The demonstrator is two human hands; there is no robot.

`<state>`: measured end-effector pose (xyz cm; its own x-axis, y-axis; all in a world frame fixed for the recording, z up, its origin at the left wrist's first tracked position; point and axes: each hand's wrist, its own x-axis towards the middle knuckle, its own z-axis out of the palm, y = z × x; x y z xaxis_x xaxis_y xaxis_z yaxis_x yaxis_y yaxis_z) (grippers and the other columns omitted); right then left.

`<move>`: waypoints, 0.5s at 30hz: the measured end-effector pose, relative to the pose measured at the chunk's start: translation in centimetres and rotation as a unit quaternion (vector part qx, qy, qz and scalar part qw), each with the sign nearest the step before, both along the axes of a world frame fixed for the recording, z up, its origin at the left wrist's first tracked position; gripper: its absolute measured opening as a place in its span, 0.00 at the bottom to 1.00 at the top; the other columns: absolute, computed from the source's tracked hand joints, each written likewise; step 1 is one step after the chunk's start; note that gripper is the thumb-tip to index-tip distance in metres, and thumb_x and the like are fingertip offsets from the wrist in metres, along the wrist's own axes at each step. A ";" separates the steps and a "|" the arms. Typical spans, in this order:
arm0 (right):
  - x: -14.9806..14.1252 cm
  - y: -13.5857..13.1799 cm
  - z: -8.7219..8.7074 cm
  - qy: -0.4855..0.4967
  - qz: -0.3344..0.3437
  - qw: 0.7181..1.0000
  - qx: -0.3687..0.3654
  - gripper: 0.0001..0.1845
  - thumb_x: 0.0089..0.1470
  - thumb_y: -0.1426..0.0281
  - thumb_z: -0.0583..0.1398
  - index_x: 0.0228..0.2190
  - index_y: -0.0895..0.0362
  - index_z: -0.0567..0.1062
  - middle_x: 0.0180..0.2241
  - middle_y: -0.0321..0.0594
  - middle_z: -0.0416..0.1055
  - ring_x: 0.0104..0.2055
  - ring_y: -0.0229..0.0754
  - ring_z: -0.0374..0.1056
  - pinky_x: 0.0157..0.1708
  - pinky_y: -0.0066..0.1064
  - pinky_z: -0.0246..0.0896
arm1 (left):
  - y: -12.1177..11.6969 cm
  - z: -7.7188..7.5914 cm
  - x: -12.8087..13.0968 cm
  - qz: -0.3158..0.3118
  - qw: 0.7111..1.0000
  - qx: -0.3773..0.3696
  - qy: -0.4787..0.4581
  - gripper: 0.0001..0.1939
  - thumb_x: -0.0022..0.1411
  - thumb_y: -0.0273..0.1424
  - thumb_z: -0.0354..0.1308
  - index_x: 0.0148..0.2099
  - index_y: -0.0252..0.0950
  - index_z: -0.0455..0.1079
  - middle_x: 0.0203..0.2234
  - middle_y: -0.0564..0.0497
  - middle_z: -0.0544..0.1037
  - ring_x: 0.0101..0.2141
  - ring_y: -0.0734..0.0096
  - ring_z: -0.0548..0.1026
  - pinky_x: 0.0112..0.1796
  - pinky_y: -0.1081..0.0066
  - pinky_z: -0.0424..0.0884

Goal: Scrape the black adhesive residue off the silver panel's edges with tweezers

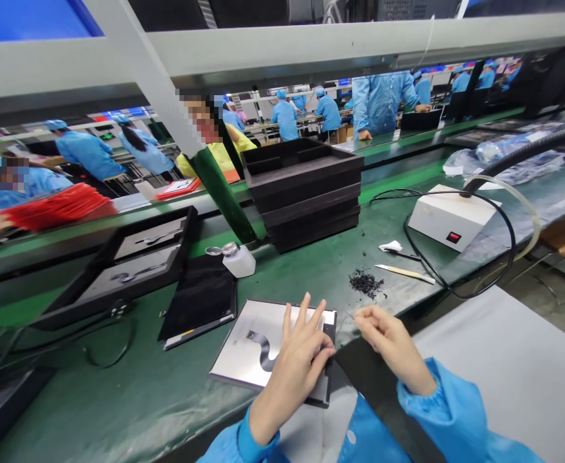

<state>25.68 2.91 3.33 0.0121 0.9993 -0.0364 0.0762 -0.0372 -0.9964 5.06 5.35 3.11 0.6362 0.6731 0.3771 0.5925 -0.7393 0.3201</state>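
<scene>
A display panel [243,321] with a silvery back and a curved flex cable [264,352] lies near the bench's front edge. My left hand [297,350] rests over its right part, three fingers spread, thumb and index finger pinched together at the panel's right edge. Just right of the panel, my right hand [388,337] is raised with thumb and fingertips pressed together. A faint thin line shows by those fingertips, too fine to name. Beyond them lies a pile of small black scraps [366,283], with a pale-handled craft knife [406,274] to its right.
Black-faced panels [202,296] and a white pump bottle [239,260] are on the left, before a black tray [188,241]. Stacked black trays [306,193] stand behind. A white box [448,215] with looping cable is right. A co-worker [383,103] stands across the line.
</scene>
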 end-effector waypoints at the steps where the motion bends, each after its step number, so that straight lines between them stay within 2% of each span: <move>1: -0.4 -0.4 -0.9 -0.025 -0.019 0.999 0.008 0.23 0.56 0.46 0.57 0.32 0.54 0.70 0.18 0.28 0.56 0.21 0.37 0.52 0.22 0.29 0.46 | -0.2 0.1 -0.2 -0.001 1.000 0.002 0.004 0.12 0.71 0.22 0.46 0.35 0.37 0.66 0.67 0.46 0.57 0.69 0.51 0.41 0.61 0.32 0.46; 3: -1.4 -1.6 -2.4 -0.067 -0.007 0.998 0.011 0.20 0.60 0.51 0.55 0.28 0.53 0.66 0.20 0.30 0.61 0.23 0.38 0.57 0.25 0.30 0.49 | -0.3 0.2 -0.5 -0.004 1.000 -0.003 0.013 0.13 0.72 0.23 0.45 0.36 0.36 0.66 0.68 0.45 0.56 0.69 0.52 0.40 0.61 0.34 0.46; 7: -3.1 -3.6 -4.0 -0.076 0.036 0.996 0.003 0.18 0.62 0.56 0.52 0.26 0.53 0.64 0.20 0.29 0.58 0.22 0.37 0.54 0.24 0.30 0.46 | 0.7 0.8 0.2 -0.029 0.998 -0.043 0.035 0.11 0.71 0.23 0.46 0.36 0.36 0.66 0.68 0.44 0.56 0.69 0.51 0.41 0.62 0.35 0.43; 11: -3.3 -3.5 -4.7 -0.021 0.059 0.998 -0.025 0.19 0.59 0.53 0.56 0.26 0.54 0.64 0.19 0.27 0.56 0.22 0.35 0.51 0.23 0.28 0.44 | 2.2 0.7 1.0 -0.028 0.991 -0.118 0.056 0.09 0.68 0.22 0.51 0.35 0.37 0.67 0.66 0.44 0.59 0.69 0.49 0.44 0.61 0.35 0.46; 15: -3.8 -2.9 -6.2 0.090 0.043 0.992 -0.072 0.24 0.51 0.47 0.62 0.26 0.54 0.64 0.17 0.25 0.55 0.20 0.33 0.48 0.20 0.26 0.41 | 1.5 -0.9 -0.1 0.009 0.994 -0.104 0.040 0.10 0.70 0.22 0.48 0.36 0.37 0.66 0.66 0.44 0.59 0.69 0.49 0.42 0.60 0.34 0.48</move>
